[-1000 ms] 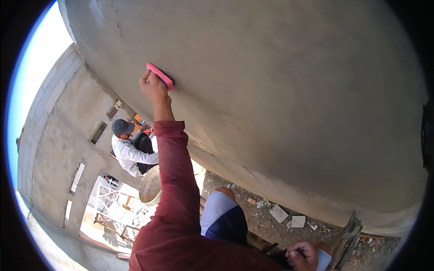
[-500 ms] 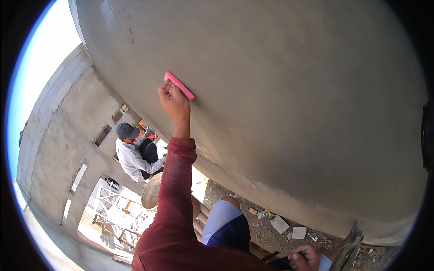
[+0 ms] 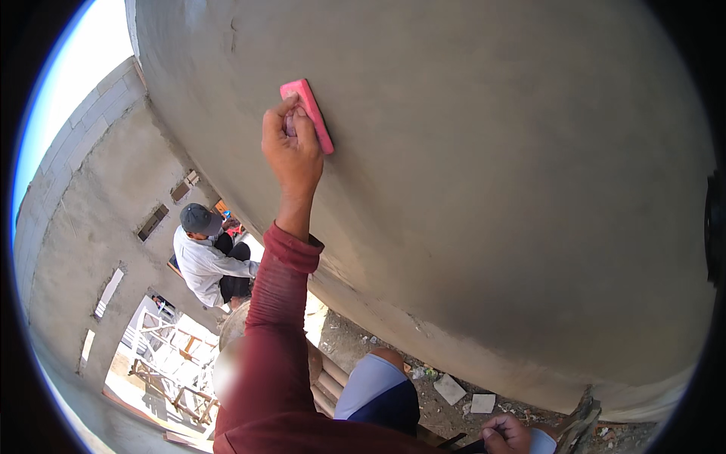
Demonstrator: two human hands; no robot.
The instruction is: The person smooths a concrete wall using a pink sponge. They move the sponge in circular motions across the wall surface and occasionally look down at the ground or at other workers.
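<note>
My left hand point(image 3: 293, 144) is raised at arm's length, its fingers closed around the back of a pink plastering float point(image 3: 316, 121). The float's face lies against a grey plastered wall point(image 3: 484, 181), and its long side is tilted slightly from upright. Low in the view, my right hand point(image 3: 508, 434) rests near my leg with its fingers curled. Whether it grips anything is hidden; a dark object shows beside it.
At the left a person point(image 3: 208, 253) in a pale shirt and dark cap crouches by another wall point(image 3: 98, 197) with openings. A round container point(image 3: 234, 324) stands partly behind my sleeve. Below lie rubble and pale tile pieces point(image 3: 450, 389), with rough timber point(image 3: 581, 418) at lower right.
My left hand has moved the float upward along the wall and turned it closer to upright. My right hand stays low and curled. The background has shifted a little leftward in view.
</note>
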